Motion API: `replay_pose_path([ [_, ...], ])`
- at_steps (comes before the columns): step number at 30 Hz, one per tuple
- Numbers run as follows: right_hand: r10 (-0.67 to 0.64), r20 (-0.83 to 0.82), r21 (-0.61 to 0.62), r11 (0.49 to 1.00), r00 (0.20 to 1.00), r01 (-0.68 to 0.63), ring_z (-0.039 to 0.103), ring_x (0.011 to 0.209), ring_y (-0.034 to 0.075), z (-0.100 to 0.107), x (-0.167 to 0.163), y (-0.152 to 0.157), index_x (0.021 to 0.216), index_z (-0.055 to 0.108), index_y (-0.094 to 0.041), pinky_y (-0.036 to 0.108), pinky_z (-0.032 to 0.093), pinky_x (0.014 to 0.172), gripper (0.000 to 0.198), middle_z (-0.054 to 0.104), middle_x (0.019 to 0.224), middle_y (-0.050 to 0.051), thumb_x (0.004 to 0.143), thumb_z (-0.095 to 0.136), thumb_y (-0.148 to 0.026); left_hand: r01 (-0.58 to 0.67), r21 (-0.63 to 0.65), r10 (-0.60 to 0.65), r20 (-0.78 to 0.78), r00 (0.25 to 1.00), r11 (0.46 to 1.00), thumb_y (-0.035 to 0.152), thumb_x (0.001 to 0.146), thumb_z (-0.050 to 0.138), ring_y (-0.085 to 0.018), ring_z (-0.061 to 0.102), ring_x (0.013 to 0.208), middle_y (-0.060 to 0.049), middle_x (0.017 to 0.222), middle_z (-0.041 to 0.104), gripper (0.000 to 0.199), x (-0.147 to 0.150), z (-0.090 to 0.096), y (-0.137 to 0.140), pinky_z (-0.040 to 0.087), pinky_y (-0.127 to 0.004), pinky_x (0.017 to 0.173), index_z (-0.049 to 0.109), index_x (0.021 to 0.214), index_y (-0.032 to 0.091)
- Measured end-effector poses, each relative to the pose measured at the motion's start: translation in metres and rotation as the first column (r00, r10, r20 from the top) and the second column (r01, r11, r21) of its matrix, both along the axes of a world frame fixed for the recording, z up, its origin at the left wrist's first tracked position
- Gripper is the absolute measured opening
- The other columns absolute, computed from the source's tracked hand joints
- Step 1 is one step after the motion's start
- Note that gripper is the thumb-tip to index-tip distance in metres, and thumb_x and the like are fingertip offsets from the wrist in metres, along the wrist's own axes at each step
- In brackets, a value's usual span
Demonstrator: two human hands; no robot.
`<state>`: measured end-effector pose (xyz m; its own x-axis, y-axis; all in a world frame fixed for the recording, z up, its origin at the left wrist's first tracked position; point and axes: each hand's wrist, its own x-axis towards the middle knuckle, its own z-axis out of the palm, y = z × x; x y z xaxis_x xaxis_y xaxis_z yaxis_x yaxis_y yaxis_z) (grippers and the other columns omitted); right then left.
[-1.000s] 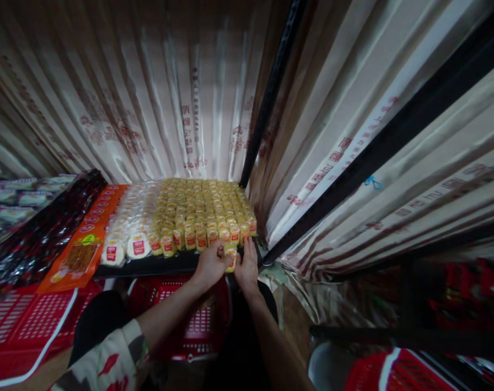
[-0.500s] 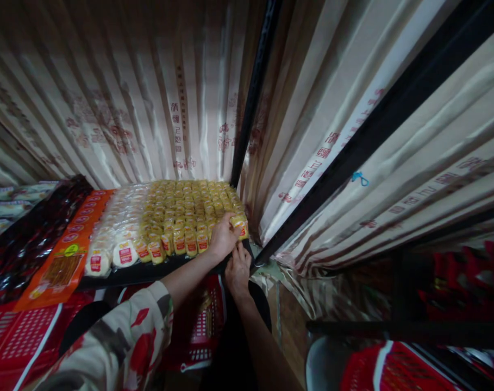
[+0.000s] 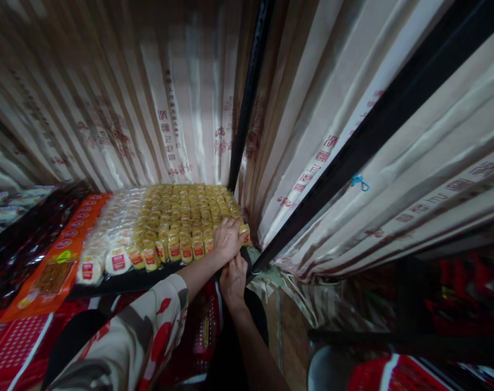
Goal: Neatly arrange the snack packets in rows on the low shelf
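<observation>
Where visible, yellow packet [image 3: 244,234] (rightmost one) beside left fingers [image 3: 235,232].

Pale curtains [image 3: 189,108] printed with red characters are hanging behind an orange packet [image 3: 53,266]. Dark glossy packets [image 3: 30,239] are lying just to the orange packet's left, while green-and-white packs [image 3: 6,214] are resting farther left of it. Clear-wrapped white rounds [image 3: 118,260] are sitting to its right. A red basket [image 3: 18,342] is standing below it. Far to its right, a slanting black bar [image 3: 377,146] and a small blue tie [image 3: 360,183] are showing against the fabric.
</observation>
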<state>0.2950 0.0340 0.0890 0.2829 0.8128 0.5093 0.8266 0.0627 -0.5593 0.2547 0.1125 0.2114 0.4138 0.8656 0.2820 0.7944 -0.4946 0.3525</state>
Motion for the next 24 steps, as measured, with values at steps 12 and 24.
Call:
replay_pose_path([
  [12,-0.001,-0.004,-0.028,1.000,1.000,0.001,0.042,0.114,0.026,0.001,-0.001,-0.002,0.125,0.051,-0.011,0.044,0.038,0.095,0.050,0.046,0.133,0.015,0.078,0.035,-0.007,0.164,0.000,-0.159,-0.232,0.960,0.987,0.025,0.087,0.047,-0.023,0.047,0.102,-0.009,0.098,0.059,0.019,-0.003,0.005,0.010,0.041,-0.031,0.087,0.061,0.096,0.014],
  [24,0.025,-0.045,0.016,1.000,0.999,-0.025,0.043,0.114,0.027,0.002,0.001,-0.003,0.111,0.059,-0.012,0.048,0.039,0.096,0.038,0.055,0.118,0.016,0.080,0.037,-0.010,0.144,0.002,-0.136,-0.326,0.935,0.990,0.009,0.086,0.039,-0.022,0.048,0.101,-0.010,0.099,0.059,0.022,0.015,0.002,0.012,0.041,-0.034,0.088,0.058,0.097,0.012],
])
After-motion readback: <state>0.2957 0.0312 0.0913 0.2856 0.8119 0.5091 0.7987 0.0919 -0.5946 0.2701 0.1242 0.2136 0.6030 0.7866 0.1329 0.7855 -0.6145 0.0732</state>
